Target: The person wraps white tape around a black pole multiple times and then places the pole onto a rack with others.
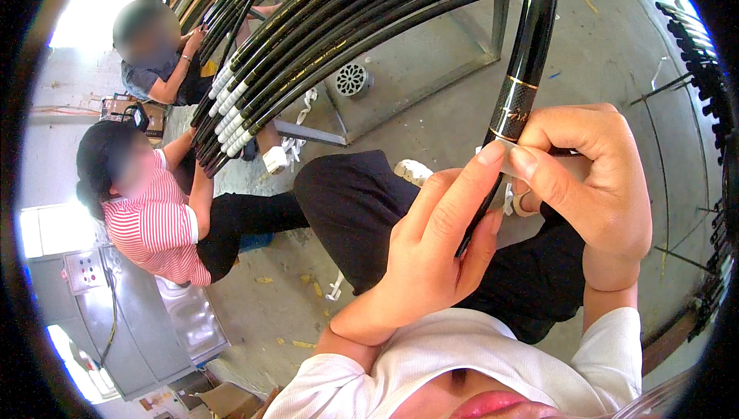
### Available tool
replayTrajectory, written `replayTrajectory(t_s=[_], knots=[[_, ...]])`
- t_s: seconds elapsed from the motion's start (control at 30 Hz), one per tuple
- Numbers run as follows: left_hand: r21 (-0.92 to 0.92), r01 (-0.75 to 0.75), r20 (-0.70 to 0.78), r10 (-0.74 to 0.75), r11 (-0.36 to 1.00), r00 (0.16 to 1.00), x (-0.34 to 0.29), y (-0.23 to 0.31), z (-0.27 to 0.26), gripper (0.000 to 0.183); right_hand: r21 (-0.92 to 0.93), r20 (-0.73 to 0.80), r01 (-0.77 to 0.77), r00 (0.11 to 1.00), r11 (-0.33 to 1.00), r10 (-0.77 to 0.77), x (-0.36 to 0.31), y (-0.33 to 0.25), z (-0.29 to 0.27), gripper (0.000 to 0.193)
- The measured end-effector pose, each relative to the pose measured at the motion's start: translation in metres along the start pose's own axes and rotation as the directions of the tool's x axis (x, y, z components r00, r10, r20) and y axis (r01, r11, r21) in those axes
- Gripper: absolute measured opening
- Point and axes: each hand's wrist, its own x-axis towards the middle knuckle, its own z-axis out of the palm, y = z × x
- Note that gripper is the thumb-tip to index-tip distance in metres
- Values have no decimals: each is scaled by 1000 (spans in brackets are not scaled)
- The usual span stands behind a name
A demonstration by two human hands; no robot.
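Observation:
A glossy black fishing rod (531,42) with thin gold rings and a patterned band slants down from the top edge towards my lap. My left hand (443,234) is closed round its thinner lower part, just under the gold ring. At that ring a small pale strip (506,144), perhaps tape, lies against the rod. The thumb and index finger of my right hand (593,180) pinch the strip there, almost touching my left fingertips. My other right fingers are curled and partly hidden behind the thumb.
Several black rods (339,42) with white-wrapped ends (231,115) lie side by side on a metal frame (312,133) ahead. Two people (150,219) sit at the left, hands near the rods. More dark rods (697,73) line the right edge. A round slotted metal piece (352,80) is under the frame.

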Motion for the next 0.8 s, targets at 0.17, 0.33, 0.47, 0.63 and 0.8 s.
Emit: replayTrajectory(t_s=[0.17,0.33,0.47,0.63,0.8], knots=[[20,4,19,-5,1000,1000,0,0,-1,55,31,-17,7,1000,999,-6,0,1,1,29],[42,-15,16,14,999,1000,0,-1,-1,53,46,-44,38,998,998,-35,0,0,5,29],[-38,33,-2,-33,999,999,-4,0,-2,53,7,-60,61,996,998,-61,0,-3,6,28],[-112,126,25,-124,986,992,-3,6,-5,53,7,-95,108,990,994,-107,0,-1,8,27],[-147,276,75,-267,950,961,-9,9,-7,55,49,-75,62,995,997,-59,1,-4,7,27]])
